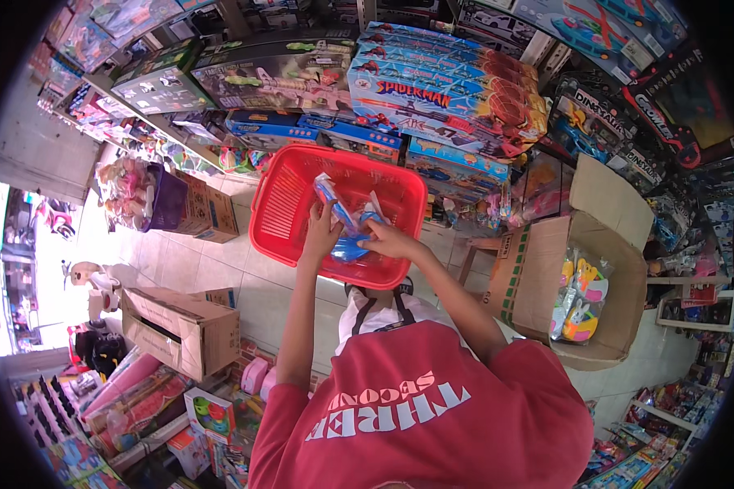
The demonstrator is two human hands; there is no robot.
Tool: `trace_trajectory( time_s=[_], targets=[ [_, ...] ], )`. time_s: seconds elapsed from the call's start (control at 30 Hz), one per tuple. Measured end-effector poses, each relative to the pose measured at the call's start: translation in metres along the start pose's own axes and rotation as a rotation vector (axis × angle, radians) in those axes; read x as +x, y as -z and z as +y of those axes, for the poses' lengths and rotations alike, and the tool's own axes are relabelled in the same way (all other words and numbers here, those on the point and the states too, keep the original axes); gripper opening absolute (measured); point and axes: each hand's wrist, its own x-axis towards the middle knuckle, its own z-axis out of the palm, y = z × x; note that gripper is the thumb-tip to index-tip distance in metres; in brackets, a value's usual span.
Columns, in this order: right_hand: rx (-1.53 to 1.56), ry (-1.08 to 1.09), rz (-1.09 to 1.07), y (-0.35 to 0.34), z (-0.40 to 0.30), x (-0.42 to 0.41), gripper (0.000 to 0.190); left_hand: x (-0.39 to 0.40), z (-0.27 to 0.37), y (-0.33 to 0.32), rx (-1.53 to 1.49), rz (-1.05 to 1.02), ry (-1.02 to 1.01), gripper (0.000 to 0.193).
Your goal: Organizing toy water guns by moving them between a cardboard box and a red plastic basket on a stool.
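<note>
A red plastic basket (342,156) with slotted walls is in front of me. My left hand (323,233) reaches over its near rim and grips a long blue item in clear plastic wrap (337,203). To the right, my right hand (390,237) has its thumb and fingers on a bagged blue item (350,249) low in the basket. Another blue piece in clear wrap (373,212) rises just above my right hand. The wrap and my fingers hide the exact shapes of these blue items.
Boxed toy guns (428,101) are stacked on the shelf beyond the basket. At right, an open cardboard carton (611,293) holds bagged animal-shaped toys (581,312). A purple basket of bagged dolls (166,198) and a cardboard box (186,333) stand left on the tiled floor (211,269).
</note>
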Motion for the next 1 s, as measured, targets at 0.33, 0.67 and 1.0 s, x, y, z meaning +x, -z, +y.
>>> trace_trajectory(
  time_s=[0.33, 0.67, 1.0],
  targets=[
    [-0.416, -0.277, 0.219, -0.059, 0.050, 0.084, 0.080, 0.047, -0.050, -0.016, -0.008, -0.369, 0.256, 0.068],
    [-0.184, -0.161, 0.256, -0.052, 0.046, 0.092, 0.044, 0.043, -0.056, -0.024, -0.072, -0.268, 0.296, 0.065],
    [-0.129, -0.041, 0.229, 0.002, 0.044, 0.055, 0.038, 0.019, 0.025, -0.021, -0.485, 0.136, 0.406, 0.056]
  ],
)
